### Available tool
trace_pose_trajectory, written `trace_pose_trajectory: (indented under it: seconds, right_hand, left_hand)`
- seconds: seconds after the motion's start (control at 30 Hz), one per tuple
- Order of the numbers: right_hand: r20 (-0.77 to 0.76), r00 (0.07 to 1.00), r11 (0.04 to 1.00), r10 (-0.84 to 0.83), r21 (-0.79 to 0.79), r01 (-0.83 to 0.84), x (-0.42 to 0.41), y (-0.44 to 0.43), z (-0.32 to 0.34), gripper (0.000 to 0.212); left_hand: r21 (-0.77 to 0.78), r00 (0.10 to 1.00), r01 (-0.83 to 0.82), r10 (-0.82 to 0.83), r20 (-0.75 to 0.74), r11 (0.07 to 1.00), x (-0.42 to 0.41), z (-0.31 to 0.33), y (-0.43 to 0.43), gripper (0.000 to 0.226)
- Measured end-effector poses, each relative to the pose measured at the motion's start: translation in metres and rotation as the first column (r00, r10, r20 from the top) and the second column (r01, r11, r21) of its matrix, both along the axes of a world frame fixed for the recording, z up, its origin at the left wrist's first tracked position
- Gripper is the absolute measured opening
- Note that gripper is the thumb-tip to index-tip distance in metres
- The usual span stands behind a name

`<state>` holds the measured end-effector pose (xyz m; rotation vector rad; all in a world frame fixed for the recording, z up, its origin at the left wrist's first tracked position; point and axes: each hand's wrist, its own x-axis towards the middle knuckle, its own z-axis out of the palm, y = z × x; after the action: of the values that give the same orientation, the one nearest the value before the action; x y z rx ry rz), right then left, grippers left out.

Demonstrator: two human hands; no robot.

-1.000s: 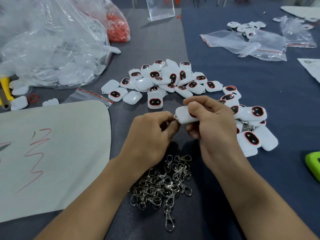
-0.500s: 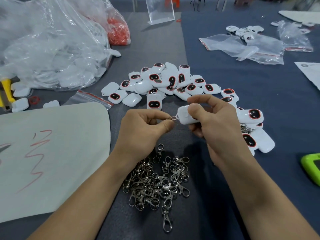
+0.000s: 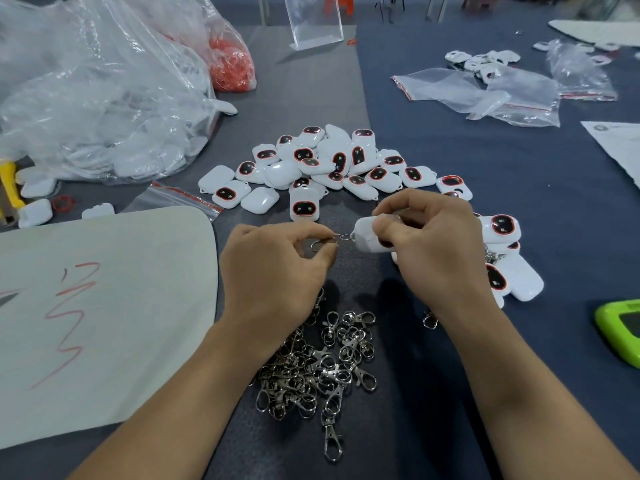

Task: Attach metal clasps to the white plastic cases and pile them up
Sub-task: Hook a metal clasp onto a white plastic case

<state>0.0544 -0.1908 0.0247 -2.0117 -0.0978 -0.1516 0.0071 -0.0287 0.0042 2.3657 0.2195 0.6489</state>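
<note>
Now the white case (image 3: 365, 239) lies sideways above the worktop (image 3: 398, 431), loop end pointing left. The right hand (image 3: 433, 251) grips it, and the left hand (image 3: 273, 271) pinches a metal clasp (image 3: 337, 238) at that loop. Spare clasps (image 3: 318, 368) heap just below.

A tabletop fills the frame, laid with two cloths. A grey cloth (image 3: 311, 98) covers the left and middle, and a dark blue cloth (image 3: 502, 168) covers the right. Their seam runs from top centre down toward the middle. At top centre a clear acrylic stand (image 3: 313, 22) sits on the grey. Beyond the far edge thin furniture legs (image 3: 437, 8) show, cut off by the frame. The light is soft and even, glinting on a crumpled clear plastic bag (image 3: 86, 98) at upper left.
</note>
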Motion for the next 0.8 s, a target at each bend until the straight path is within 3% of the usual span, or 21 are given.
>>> trace_pose_trajectory:
  seconds: [0.13, 0.3, 0.4, 0.47, 0.57, 0.67, 0.73, 0.8]
  right_hand:
    - [0.026, 0.997, 0.996, -0.07, -0.049, 0.071, 0.008, -0.012, 0.001, 0.022]
    - [0.129, 0.971, 0.926, -0.203, -0.296, 0.233, 0.018, -0.032, -0.001, 0.027]
    - [0.217, 0.949, 0.855, -0.23, -0.422, 0.303, 0.021, -0.035, -0.005, 0.038]
    - [0.327, 0.924, 0.851, -0.2, -0.41, 0.329, 0.018, -0.031, -0.006, 0.045]
    - [0.377, 0.923, 0.887, -0.079, -0.396, 0.238, 0.01, -0.012, -0.009, 0.047]
    - [0.262, 0.961, 0.874, 0.089, -0.483, 0.05, -0.001, 0.01, -0.016, 0.048]
    - [0.18, 0.963, 0.857, 0.199, -0.51, -0.081, -0.006, 0.021, -0.021, 0.046]
    - [0.125, 0.952, 0.837, 0.278, -0.518, -0.176, -0.008, 0.027, -0.024, 0.043]
  left_hand:
    - [0.042, 0.999, -0.041, 0.04, 0.012, 0.998, -0.002, 0.003, 0.004, 0.005]
    - [0.091, 0.988, -0.151, 0.149, 0.033, 0.984, 0.003, 0.001, 0.015, 0.007]
    - [0.15, 0.979, -0.2, 0.202, 0.001, 0.968, 0.007, -0.003, 0.02, 0.028]
    - [0.159, 0.988, -0.128, 0.14, -0.069, 0.979, 0.012, -0.006, 0.021, 0.051]
    - [0.142, 0.984, 0.065, -0.04, -0.175, 0.988, 0.015, -0.008, 0.02, 0.068]
    - [0.278, 0.948, 0.24, -0.162, -0.274, 0.93, 0.017, -0.012, 0.02, 0.063]
    - [0.32, 0.937, 0.285, -0.193, -0.29, 0.904, 0.016, -0.013, 0.02, 0.056]
    - [0.286, 0.96, 0.24, -0.183, -0.21, 0.928, 0.016, -0.012, 0.02, 0.048]
